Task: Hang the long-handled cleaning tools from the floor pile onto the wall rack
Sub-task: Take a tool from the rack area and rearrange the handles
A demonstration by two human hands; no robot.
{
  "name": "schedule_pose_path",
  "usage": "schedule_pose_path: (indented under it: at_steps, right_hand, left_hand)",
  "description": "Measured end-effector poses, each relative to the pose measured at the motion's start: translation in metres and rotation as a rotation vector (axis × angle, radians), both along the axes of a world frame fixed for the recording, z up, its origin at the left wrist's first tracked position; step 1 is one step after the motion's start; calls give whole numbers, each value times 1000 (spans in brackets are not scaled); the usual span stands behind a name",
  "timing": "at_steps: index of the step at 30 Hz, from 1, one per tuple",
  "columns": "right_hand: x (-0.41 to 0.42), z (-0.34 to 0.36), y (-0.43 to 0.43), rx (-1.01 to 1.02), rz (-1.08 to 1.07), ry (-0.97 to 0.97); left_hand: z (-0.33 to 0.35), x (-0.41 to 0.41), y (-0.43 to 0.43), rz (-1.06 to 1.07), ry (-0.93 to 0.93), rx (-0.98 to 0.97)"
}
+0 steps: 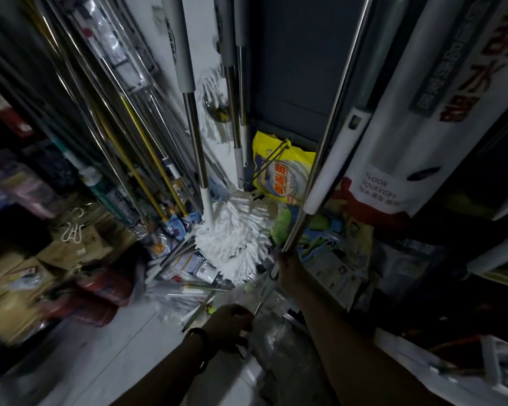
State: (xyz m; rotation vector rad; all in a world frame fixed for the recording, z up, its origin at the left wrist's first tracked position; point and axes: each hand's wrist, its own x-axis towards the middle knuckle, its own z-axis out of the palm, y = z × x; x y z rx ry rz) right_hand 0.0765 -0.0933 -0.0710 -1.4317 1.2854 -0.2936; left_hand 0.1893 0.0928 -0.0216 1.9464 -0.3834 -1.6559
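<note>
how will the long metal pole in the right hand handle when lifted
The metal pole looks rigid, so it likely won't flop. Bare shiny metal under the right hand may slip. Its length probably makes it unwieldy among the hanging handles.

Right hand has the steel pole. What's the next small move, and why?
Probably lift the steel pole a little with the right hand. Its lower end seems to sit in the clear wrapping by the left hand, and the white mop head hangs close on its left, so keep the pole off that.
</note>
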Motion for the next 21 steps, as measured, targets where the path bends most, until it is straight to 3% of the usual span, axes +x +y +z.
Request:
schedule_pose_path:
  at_steps: [14,21]
  right_hand:
    - [52,4,168,-7,26,71]
    - [92,2,239,-42,119,258]
  left_hand:
    - [4,58,82,-100,35,-37]
    - [-32,109,186,-186,33,109]
